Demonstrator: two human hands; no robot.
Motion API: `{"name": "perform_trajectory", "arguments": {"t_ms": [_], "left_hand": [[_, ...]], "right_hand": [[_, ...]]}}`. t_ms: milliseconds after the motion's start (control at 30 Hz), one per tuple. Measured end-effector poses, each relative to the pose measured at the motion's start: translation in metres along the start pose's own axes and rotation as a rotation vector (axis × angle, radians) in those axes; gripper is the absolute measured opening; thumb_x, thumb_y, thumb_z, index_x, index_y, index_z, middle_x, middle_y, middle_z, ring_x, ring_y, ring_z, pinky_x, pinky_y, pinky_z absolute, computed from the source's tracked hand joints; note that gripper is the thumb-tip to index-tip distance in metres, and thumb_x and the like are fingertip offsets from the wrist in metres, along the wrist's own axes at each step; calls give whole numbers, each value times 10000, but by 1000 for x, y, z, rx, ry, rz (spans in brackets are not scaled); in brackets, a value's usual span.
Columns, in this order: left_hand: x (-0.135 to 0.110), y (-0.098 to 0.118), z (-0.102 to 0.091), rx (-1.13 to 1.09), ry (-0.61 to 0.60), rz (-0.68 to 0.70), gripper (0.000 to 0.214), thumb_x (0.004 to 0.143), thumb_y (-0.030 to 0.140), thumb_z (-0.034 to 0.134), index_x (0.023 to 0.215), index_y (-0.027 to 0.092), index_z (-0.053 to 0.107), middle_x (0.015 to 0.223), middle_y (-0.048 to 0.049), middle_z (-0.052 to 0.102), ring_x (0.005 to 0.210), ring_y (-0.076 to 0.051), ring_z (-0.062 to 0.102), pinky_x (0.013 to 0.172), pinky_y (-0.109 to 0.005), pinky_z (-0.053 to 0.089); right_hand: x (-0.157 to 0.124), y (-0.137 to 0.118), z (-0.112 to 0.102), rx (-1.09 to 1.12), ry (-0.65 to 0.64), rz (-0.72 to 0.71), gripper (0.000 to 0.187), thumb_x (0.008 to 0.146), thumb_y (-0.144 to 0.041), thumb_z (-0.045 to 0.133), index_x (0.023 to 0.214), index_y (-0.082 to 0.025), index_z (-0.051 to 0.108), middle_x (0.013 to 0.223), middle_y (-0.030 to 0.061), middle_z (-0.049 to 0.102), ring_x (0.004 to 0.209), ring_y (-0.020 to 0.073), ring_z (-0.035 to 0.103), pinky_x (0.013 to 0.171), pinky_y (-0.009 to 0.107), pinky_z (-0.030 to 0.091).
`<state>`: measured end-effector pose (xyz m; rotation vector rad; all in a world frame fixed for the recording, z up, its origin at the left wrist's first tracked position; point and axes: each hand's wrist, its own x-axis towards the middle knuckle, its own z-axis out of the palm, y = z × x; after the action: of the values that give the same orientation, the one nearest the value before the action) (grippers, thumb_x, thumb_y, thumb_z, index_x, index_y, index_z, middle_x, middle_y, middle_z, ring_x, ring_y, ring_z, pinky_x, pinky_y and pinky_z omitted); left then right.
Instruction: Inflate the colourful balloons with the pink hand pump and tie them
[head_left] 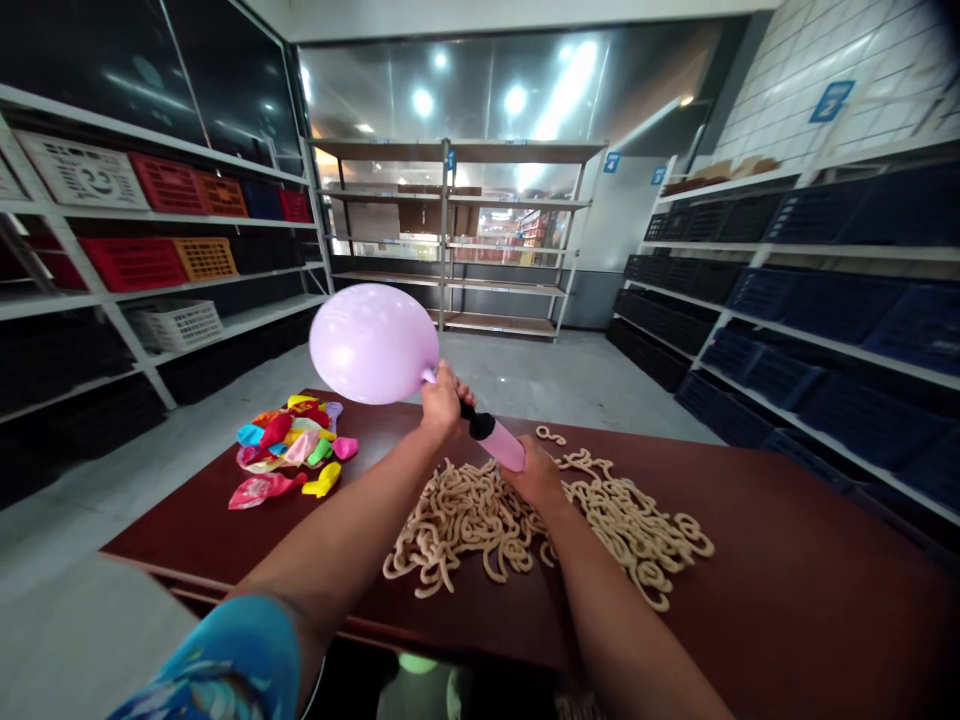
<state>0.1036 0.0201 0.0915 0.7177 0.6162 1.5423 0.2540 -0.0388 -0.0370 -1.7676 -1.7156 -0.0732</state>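
A light purple balloon (pixel 371 345), swollen with air, points to the left above the table. My left hand (pixel 444 400) is closed around its neck, where it meets the black nozzle end of a hand pump (pixel 504 444). The nozzle tip is hidden by my fingers. My right hand (pixel 534 475) is wrapped round the pump's pink body at its lower end. Below both hands lies a heap of beige, curled, worm-like pieces (pixel 465 520), spread to the right. Flat, uninflated balloons (pixel 300 445) in several colours lie in a pile left of my left forearm.
The dark red table (pixel 787 520) has its near edge by my body. Shelves with red and orange crates (pixel 135 262) stand at the left, shelves with dark blue crates (pixel 847 310) at the right. A mostly bare rack (pixel 450 150) stands ahead, beyond grey floor (pixel 600 375).
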Motion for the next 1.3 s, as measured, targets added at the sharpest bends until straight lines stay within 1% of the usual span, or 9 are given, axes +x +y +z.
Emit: {"name": "perform_trajectory", "arguments": {"t_ms": [100, 200, 467, 567, 667, 900, 1033, 1167, 1300], "left_hand": [[-4, -11, -2, 11, 0, -6, 455, 805, 488, 466, 520, 206, 251, 402, 58, 279, 330, -81, 343, 356, -225, 325], [-1, 0, -3, -8, -6, -12, 453, 805, 484, 467, 526, 206, 245, 404, 60, 276, 332, -79, 339, 361, -224, 333], [21, 90, -1, -39, -64, 108, 432, 811, 458, 476, 546, 212, 240, 404, 60, 268, 333, -87, 339, 372, -234, 347], [26, 104, 1, -52, -71, 142, 441, 795, 477, 498, 551, 213, 245, 407, 60, 271, 336, -84, 338, 374, -230, 347], [27, 93, 2, -51, -50, 131, 450, 791, 494, 497, 550, 212, 244, 401, 65, 261, 329, -76, 324, 369, -219, 336], [4, 16, 7, 15, 6, 14, 450, 815, 489, 452, 530, 212, 240, 388, 62, 253, 315, -78, 309, 337, -220, 293], [-4, -8, 9, 27, 7, -16, 454, 813, 496, 450, 526, 211, 245, 390, 61, 263, 316, -77, 317, 339, -218, 299], [0, 6, 6, 15, -15, -4, 445, 816, 478, 450, 526, 210, 245, 394, 61, 267, 323, -83, 333, 351, -227, 322], [10, 52, 3, -15, -21, 36, 423, 814, 454, 470, 541, 209, 258, 398, 64, 271, 329, -87, 345, 370, -232, 350]], "right_hand": [[0, 1, 0, -2, -2, 4, 380, 663, -338, 630, 990, -192, 502, 810, 40, 615, 697, 184, 564, 590, 263, 344], [-1, 1, -4, 14, 15, -19, 384, 670, -339, 625, 1005, -196, 503, 852, 46, 614, 749, 193, 568, 618, 268, 359], [2, -2, -10, 53, 43, -11, 412, 659, -312, 628, 1032, -199, 495, 897, 42, 606, 793, 196, 571, 658, 274, 383], [2, -3, -7, 59, 26, 15, 398, 654, -313, 631, 1012, -201, 497, 865, 35, 607, 763, 192, 573, 623, 266, 373], [1, -2, -4, 49, 6, 25, 374, 657, -307, 628, 990, -196, 499, 828, 31, 610, 734, 186, 575, 607, 263, 363], [-1, -2, -2, 8, 6, -4, 373, 670, -340, 627, 988, -191, 502, 824, 43, 621, 718, 185, 579, 614, 267, 360], [-1, -3, -3, 53, -19, 4, 395, 661, -341, 630, 1003, -197, 496, 822, 40, 627, 710, 181, 583, 596, 258, 366], [-1, -5, -7, 54, 21, -11, 393, 673, -353, 613, 1017, -200, 501, 840, 45, 625, 719, 184, 585, 595, 260, 375], [0, -5, -11, 51, 50, -42, 394, 667, -351, 619, 1012, -198, 506, 856, 53, 622, 750, 193, 587, 617, 268, 386]]}}
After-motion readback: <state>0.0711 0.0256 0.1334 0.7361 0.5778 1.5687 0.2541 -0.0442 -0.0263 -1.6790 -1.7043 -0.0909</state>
